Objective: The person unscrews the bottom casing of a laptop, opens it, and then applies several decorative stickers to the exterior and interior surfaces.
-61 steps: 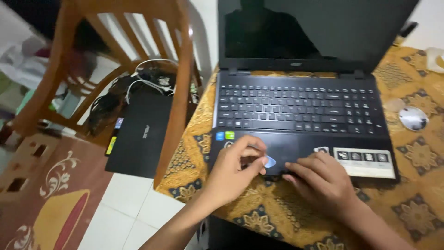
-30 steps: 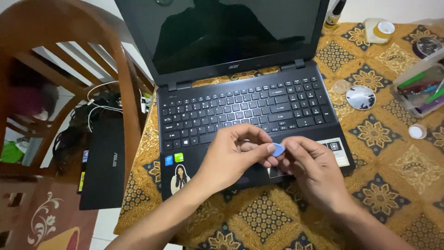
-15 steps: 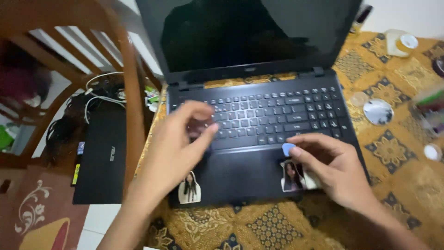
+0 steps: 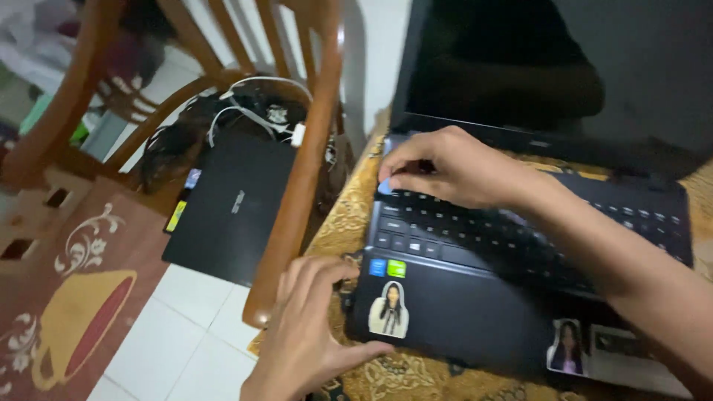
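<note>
head view looks down on an open black laptop [image 4: 475, 312] that sits on a table covered with a gold patterned cloth [image 4: 349, 208]. right hand [image 4: 453, 167] reaches across to the far left corner of the keyboard, fingers curled and pinching a small light-blue pick [image 4: 385, 186] whose tip rests against the keys at that corner. left hand [image 4: 312, 327] grips the near left corner of the laptop, thumb lying along the front edge and fingers wrapped over the side, clenched on the casing. just beside that thumb a cut-out sticker of a standing figure [image 4: 388, 310] is stuck on the palm rest, with two small square stickers above it; a second figure sticker [image 4: 566, 346] sits further right. left of the table stands a wooden chair [image 4: 297, 171], and on its seat lie another closed black laptop [image 4: 238, 204] and a tangle of cables [image 4: 252, 111].
</note>
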